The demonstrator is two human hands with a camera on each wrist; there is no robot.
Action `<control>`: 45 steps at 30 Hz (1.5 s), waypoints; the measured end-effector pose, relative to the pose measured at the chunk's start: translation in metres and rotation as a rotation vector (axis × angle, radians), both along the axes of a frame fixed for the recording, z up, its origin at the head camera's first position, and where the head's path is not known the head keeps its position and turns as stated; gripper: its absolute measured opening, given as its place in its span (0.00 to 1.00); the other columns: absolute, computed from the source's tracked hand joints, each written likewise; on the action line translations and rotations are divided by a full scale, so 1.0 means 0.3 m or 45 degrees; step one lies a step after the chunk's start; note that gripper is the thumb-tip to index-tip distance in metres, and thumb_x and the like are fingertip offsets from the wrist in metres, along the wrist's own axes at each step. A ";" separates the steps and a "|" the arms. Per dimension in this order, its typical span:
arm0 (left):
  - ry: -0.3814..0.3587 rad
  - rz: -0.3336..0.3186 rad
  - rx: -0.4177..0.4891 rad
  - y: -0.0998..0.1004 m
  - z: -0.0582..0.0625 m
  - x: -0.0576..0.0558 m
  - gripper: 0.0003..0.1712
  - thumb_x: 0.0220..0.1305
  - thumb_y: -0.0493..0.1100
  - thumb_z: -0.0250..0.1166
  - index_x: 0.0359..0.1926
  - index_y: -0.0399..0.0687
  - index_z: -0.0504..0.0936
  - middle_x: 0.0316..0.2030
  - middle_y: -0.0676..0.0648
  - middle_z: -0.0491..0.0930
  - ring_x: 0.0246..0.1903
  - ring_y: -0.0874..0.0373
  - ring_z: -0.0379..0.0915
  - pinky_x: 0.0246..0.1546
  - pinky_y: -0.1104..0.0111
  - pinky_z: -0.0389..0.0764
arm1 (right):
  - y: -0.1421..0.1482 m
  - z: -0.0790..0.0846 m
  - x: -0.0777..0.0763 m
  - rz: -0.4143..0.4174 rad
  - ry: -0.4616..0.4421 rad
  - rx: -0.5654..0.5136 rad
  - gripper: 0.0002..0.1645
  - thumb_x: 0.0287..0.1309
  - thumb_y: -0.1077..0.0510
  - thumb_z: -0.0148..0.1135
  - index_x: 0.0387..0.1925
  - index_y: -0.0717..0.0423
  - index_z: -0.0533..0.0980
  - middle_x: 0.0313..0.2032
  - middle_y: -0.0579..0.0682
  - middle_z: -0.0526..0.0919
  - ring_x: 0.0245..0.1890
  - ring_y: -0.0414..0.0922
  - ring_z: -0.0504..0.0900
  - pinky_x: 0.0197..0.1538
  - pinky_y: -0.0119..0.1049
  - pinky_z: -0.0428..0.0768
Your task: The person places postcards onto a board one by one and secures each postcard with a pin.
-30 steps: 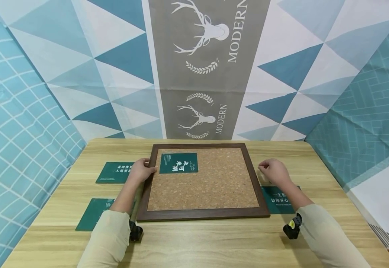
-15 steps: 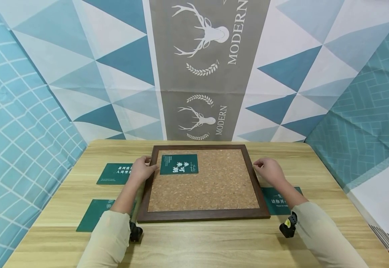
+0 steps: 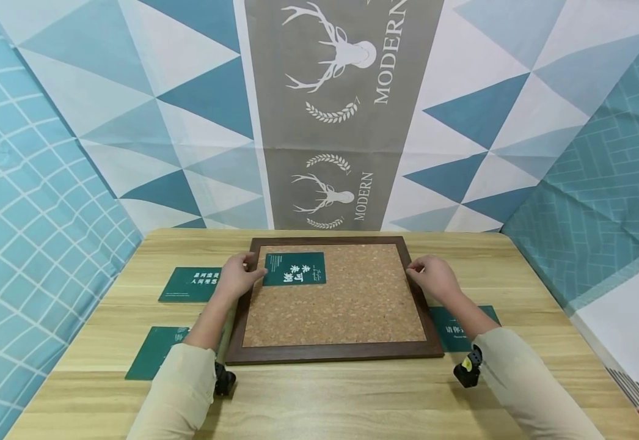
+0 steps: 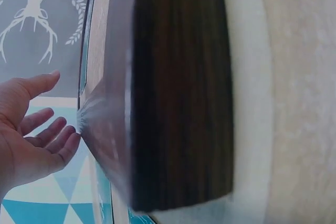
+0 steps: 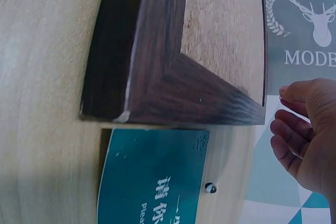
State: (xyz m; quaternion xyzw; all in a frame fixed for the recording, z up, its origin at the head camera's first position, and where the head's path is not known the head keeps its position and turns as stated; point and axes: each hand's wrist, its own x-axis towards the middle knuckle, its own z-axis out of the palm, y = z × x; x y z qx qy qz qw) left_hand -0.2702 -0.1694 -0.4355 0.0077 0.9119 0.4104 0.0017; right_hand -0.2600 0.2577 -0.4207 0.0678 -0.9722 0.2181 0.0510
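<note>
A dark-framed cork board (image 3: 335, 318) lies on the table with a green card (image 3: 294, 269) printed in white at its upper left. My left hand (image 3: 237, 275) hovers over the frame's left side, thumb beside the card's left edge. In the left wrist view, the left hand (image 4: 34, 129) has loosely bent fingers with nothing between them. My right hand (image 3: 434, 278) is at the frame's right side, thumb and forefinger meeting. At these tips the right wrist view shows a tiny bright speck, perhaps a pin, held by the right hand (image 5: 307, 129); its kind is unclear.
Two green cards lie left of the board, an upper card (image 3: 187, 285) and a lower card (image 3: 157, 351). Another card (image 3: 451, 330) touches the right side. Near it sits a small shiny round piece (image 5: 210, 188). A patterned cloth (image 3: 330, 140) hangs behind the table.
My right hand has moved left, from beside the board to its right frame edge. The left hand has shifted slightly right and up toward the card on the cork.
</note>
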 end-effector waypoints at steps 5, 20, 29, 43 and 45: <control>0.047 0.018 0.008 0.007 -0.009 -0.010 0.33 0.63 0.46 0.61 0.64 0.35 0.64 0.61 0.32 0.66 0.59 0.38 0.65 0.54 0.48 0.73 | -0.018 0.003 -0.004 0.005 0.002 -0.015 0.13 0.61 0.56 0.58 0.37 0.61 0.82 0.34 0.56 0.83 0.25 0.43 0.75 0.28 0.36 0.74; 0.063 -0.049 0.103 0.041 -0.022 -0.011 0.32 0.62 0.45 0.63 0.65 0.40 0.66 0.59 0.36 0.68 0.54 0.43 0.67 0.49 0.51 0.74 | -0.075 -0.010 -0.014 0.053 0.043 -0.074 0.12 0.60 0.58 0.59 0.39 0.62 0.82 0.36 0.58 0.84 0.34 0.50 0.81 0.37 0.44 0.80; 0.051 -0.055 0.094 0.061 -0.027 -0.028 0.31 0.62 0.44 0.63 0.64 0.40 0.67 0.58 0.36 0.69 0.48 0.47 0.70 0.44 0.56 0.75 | -0.101 -0.009 -0.024 0.043 0.056 -0.058 0.11 0.59 0.58 0.60 0.37 0.62 0.82 0.34 0.57 0.84 0.32 0.48 0.81 0.35 0.43 0.80; 0.082 -0.035 0.021 0.091 -0.029 -0.043 0.32 0.59 0.46 0.65 0.62 0.41 0.69 0.57 0.37 0.71 0.57 0.41 0.68 0.52 0.50 0.74 | -0.157 -0.012 -0.043 0.061 0.054 -0.070 0.11 0.59 0.56 0.60 0.37 0.59 0.83 0.34 0.54 0.80 0.29 0.44 0.76 0.31 0.37 0.76; 0.090 -0.043 0.020 0.094 -0.029 -0.044 0.31 0.59 0.46 0.65 0.62 0.41 0.69 0.57 0.37 0.72 0.56 0.40 0.68 0.52 0.50 0.74 | -0.164 -0.013 -0.045 0.067 0.054 -0.074 0.11 0.59 0.56 0.60 0.36 0.59 0.83 0.34 0.54 0.80 0.29 0.44 0.76 0.31 0.37 0.75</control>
